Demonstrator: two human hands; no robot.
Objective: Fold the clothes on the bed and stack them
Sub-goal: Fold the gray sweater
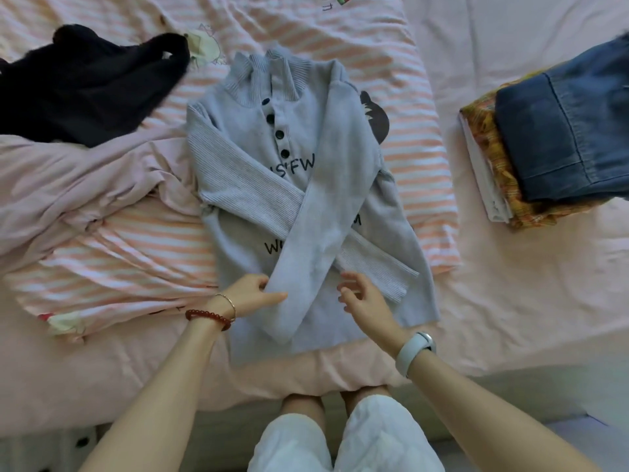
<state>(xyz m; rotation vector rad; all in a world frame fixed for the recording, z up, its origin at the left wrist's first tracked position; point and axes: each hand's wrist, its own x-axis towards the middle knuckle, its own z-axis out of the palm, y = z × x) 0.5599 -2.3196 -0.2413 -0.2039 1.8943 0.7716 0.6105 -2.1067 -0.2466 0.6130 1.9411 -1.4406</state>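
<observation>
The grey sweater (303,185) lies flat on the bed (510,294) at the middle of the view, collar toward 12 o'clock and hem toward 6 o'clock, nearest the person. Both of its sleeves are folded in over the chest and cross each other in an X: the ribbed sleeve runs from 10 o'clock down to 4 o'clock, and the smooth sleeve lies over it, running from 1 o'clock down to 7 o'clock. Four dark buttons show below the collar, and black lettering is partly hidden under the sleeves.

The left hand (250,292) rests at the 7 o'clock edge of the sweater, its fingers (275,296) touching the cuff end of the smooth sleeve; thumb and forefinger seem to pinch the sleeve's edge, though the grip is partly hidden. The right hand (366,301) hovers just above the sweater's lower part at 5 o'clock, fingers loosely spread and curved, grasping nothing, just beside the ribbed cuff without clearly touching it.

One black garment (88,83) lies unfolded at 10 o'clock, well apart from the sweater. At 3 o'clock stands one stack of three folded pieces: a blue denim piece (565,137) on top, an orange patterned piece (493,161) under it, and a white piece (483,178) at the bottom. A striped pink quilt (136,247) is spread beneath the sweater and bunched at 9 o'clock. The left wrist carries two bracelets, one red-beaded and one thin; the right wrist carries one pale watch (415,352).
</observation>
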